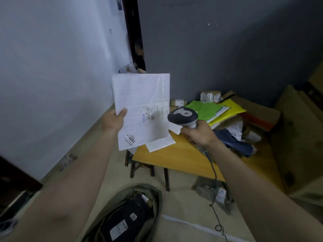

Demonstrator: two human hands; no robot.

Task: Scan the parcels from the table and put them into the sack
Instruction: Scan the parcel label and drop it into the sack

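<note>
2 hands are busy: your left hand (pixel 114 120) pinches the white parcel (pixel 142 109) at its left edge, thumb curled over the front face, and holds it up in the air, clear of the table (pixel 176 158). Your right hand (pixel 201 134) is wrapped tight round the grip of the scanner (pixel 183 117), whose head sits just beside the parcel's right edge, level with the printed label (pixel 153 112).

The relation that matters is this: the label lies to the left of the scanner head, on the lower right of the face turned toward you, and the parcel's long axis runs nearly upright, leaning a little to the left. The scanner looks aimed across or past the label, so you will probably need to swing its nose left or tip the parcel toward it; I cannot tell whether a beam is on the label.

Once it reads, the sack (pixel 132 212) lies straight below your left arm on the floor, mouth open toward you, with a dark parcel (pixel 127 219) already inside. Open room runs between the table's near edge and the sack, so the left hand can drop down freely. Mind the scanner cable (pixel 214 180) hanging off the near edge on the right. More parcels (pixel 216 110) are heaped toward the table's far right corner.
</note>
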